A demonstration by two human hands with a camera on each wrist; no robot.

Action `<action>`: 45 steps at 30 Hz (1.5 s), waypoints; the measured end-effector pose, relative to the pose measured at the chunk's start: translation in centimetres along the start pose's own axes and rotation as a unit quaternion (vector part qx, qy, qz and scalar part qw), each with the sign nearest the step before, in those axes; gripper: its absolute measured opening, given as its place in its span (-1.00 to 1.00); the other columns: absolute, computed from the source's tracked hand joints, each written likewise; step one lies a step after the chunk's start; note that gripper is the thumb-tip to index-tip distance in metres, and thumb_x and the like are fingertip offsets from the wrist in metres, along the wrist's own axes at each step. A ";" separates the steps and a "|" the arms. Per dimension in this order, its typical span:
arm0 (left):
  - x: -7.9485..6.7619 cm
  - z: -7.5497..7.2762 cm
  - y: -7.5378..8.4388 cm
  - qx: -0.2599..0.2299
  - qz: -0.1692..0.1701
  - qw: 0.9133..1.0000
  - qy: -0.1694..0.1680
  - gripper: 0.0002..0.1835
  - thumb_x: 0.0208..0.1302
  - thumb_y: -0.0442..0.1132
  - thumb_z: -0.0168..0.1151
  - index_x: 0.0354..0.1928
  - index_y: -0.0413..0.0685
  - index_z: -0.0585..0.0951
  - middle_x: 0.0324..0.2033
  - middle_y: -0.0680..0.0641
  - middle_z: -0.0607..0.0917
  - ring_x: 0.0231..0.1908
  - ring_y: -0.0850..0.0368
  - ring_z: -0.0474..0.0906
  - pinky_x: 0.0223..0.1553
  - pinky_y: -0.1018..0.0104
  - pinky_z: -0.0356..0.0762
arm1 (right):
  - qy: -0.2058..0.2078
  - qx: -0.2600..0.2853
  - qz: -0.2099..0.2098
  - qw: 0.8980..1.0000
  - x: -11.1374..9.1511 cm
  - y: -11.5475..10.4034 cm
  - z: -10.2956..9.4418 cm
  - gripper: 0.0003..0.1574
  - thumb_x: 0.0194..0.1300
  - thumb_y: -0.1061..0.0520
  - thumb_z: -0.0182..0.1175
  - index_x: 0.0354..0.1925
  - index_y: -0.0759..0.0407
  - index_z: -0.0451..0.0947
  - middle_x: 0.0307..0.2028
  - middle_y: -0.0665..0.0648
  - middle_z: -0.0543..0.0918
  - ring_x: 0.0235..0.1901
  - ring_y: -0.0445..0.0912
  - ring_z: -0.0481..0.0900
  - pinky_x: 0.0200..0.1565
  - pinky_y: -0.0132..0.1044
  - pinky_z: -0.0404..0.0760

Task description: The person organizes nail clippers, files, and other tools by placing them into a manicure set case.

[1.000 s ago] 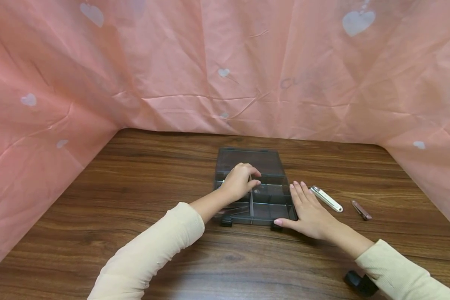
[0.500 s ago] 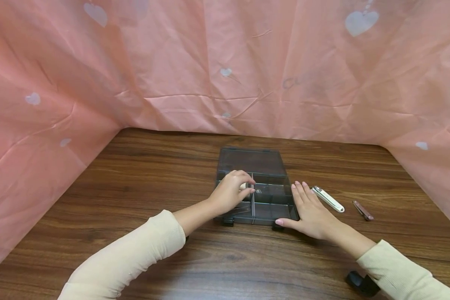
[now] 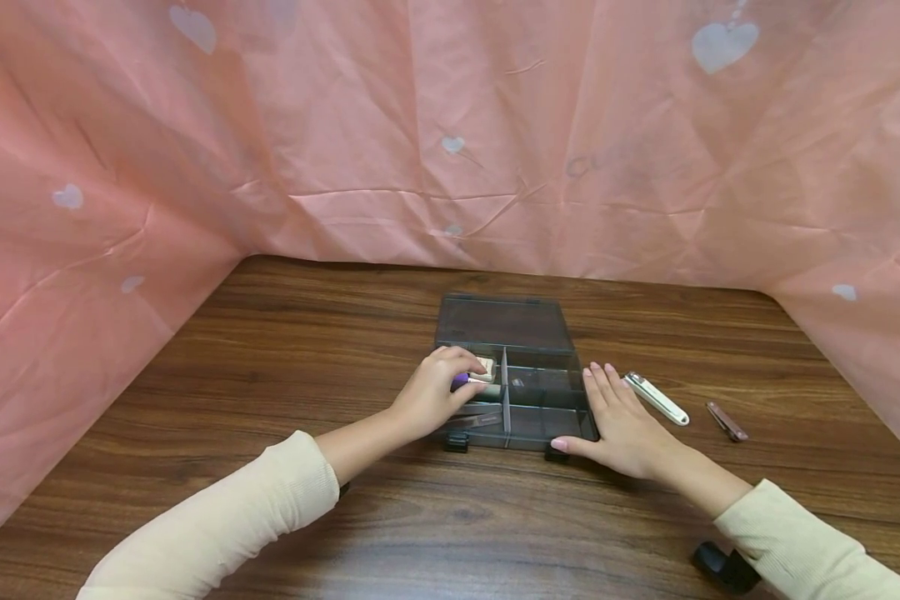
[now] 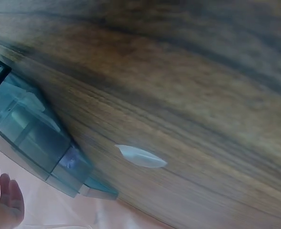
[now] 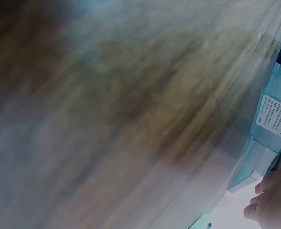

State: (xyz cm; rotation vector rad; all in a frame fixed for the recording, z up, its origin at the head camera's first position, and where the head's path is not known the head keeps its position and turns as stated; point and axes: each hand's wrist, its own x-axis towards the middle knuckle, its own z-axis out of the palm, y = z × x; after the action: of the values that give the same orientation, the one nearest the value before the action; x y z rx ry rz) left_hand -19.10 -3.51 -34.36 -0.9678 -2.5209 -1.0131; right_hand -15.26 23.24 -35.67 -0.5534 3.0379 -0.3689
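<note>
So, clear grey box (image 3: 547,419) sits on the wood table (image 3: 450,533), lid (image 3: 504,323) swung back, divider (image 3: 506,400) running front to back. Left hand (image 3: 431,396) is over the box's left half: fingers bent, thumb and index tips apart, nothing visibly pinched; left wrist view puts it just above the rim. Can't tell if a fingertip brushes anything inside. Under and beside those tips, all left of the divider: cream block (image 3: 486,369) at the rear, purple piece (image 3: 460,381) partly behind the fingers, greenish tube (image 3: 491,391) next to it, slim dark strip (image 3: 476,421) at the front. Right hand (image 3: 628,427) is flat against the box's right side, fingers straight and close together, thumb spread out toward the front right latch (image 3: 556,452). Just past that hand: white nail clipper (image 3: 657,398), then a smaller brownish clipper (image 3: 726,421), both lying on the table
</note>
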 end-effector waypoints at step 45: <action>-10.3 -4.2 -5.4 0.052 -0.114 0.989 0.082 -0.65 -0.05 -0.31 0.42 -0.17 -0.30 0.62 -0.22 -0.14 0.66 -0.13 -0.04 0.60 -0.11 0.12 0.57 | -0.020 0.013 0.007 1.000 -0.1 0.2 -0.1 0.38 0.10 -0.47 0.07 0.37 0.52 -0.20 0.39 0.51 -0.17 0.39 0.35 -0.27 0.31 0.28 -0.12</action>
State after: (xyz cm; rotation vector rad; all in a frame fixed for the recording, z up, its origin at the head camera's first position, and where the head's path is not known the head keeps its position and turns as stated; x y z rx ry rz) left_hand -15.08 -14.31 -38.79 -0.5527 -2.5554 -0.9678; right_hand -15.26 23.45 -35.65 -0.5321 2.9916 -0.3924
